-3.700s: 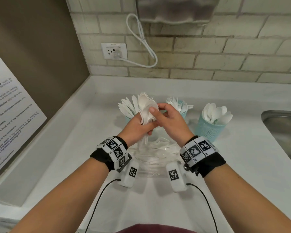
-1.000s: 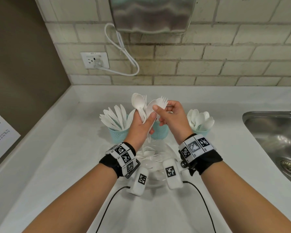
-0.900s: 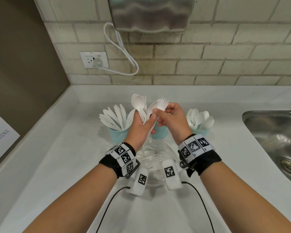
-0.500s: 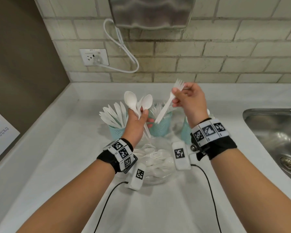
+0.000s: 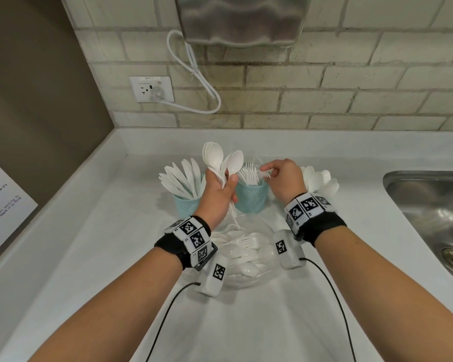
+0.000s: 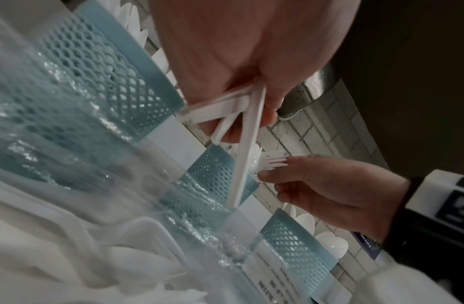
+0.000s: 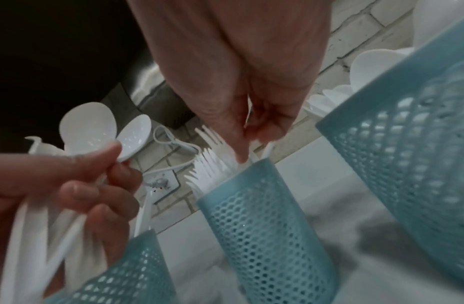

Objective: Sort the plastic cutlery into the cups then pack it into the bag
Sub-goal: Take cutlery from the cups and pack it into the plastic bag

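Note:
Three teal mesh cups stand in a row at the back of the counter. The left cup (image 5: 186, 205) holds knives and the middle cup (image 5: 251, 197) holds forks. Behind my right wrist, the right cup is hidden apart from its spoons (image 5: 321, 178). My left hand (image 5: 228, 180) grips a bunch of white spoons (image 5: 220, 158) upright by their handles (image 6: 225, 107). Over the middle cup (image 7: 264, 226), my right hand (image 5: 266, 171) pinches a white fork (image 5: 263, 175) near its tines, the handle down among the other forks (image 7: 207, 170).
A clear plastic container (image 5: 246, 284) of loose white cutlery lies under my wrists. A steel sink (image 5: 429, 218) is at the right. On the brick wall behind are an outlet (image 5: 152, 88) with a white cable and a metal dispenser (image 5: 241, 19). A dark panel closes the left side.
My right hand pulled a fork out of the left hand's bunch, lifted it up and right, then brought it down to the middle cup. The left hand kept the spoons raised.

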Motion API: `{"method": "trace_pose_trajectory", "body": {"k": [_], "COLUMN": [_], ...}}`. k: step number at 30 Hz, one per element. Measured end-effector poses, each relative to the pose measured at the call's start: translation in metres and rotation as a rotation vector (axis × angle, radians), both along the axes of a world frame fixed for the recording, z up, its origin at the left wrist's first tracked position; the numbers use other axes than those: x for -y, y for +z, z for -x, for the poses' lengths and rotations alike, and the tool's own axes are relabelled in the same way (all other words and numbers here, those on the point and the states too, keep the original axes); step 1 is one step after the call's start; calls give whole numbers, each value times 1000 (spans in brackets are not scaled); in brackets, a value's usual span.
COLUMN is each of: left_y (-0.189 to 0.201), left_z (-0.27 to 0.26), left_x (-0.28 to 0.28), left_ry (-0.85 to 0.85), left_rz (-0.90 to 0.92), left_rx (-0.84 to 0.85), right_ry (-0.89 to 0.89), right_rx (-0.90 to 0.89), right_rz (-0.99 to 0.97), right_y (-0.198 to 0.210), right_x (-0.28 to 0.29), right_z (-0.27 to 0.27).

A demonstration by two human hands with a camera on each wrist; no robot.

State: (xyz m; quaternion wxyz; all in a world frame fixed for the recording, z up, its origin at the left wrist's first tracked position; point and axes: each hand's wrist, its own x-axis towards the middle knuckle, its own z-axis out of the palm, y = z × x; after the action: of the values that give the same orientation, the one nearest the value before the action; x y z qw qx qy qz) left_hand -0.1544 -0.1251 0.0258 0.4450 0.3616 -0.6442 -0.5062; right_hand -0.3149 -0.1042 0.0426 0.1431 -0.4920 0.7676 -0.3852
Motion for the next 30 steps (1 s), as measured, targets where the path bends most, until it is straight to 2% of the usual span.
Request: {"method": "trace_pose_trajectory", "body": {"k": [4, 7, 10, 12, 13, 14, 16, 22, 25, 27, 30], "left_y": [-2, -3, 1, 0, 0, 0, 0, 1, -3, -3, -6], "left_z": [2, 3, 6, 6, 7, 8, 8, 4, -2, -4, -4], "left_x": [3, 4, 3, 2, 2, 1, -1, 6, 7, 7, 8], "left_ry": [15, 49, 72, 104, 148, 123, 33, 34, 34, 24, 45], "left_rz": [-2, 17, 42, 151, 173, 143, 58, 2, -21, -21, -4], "left_rx": [45, 66, 87, 151, 179, 176, 166, 137, 107, 98, 114], "right_ry": [92, 49, 142, 244, 270, 276, 231, 172, 82, 0, -81], "right_rx": [-18, -57, 160, 219, 192, 158, 137, 328, 343, 286, 182], "right_rz": [-91, 85, 310, 295, 279, 279, 310, 598, 749, 768, 643], "right_y": [12, 23, 37, 39, 36, 34, 34, 69, 82, 78, 54], "right_x": [-4, -10, -24, -31, -32, -31, -27, -29, -30, -27, -20], "right_z": [-7, -21, -48, -63, -68, -70, -68, -57, -44, -31, -16]}}
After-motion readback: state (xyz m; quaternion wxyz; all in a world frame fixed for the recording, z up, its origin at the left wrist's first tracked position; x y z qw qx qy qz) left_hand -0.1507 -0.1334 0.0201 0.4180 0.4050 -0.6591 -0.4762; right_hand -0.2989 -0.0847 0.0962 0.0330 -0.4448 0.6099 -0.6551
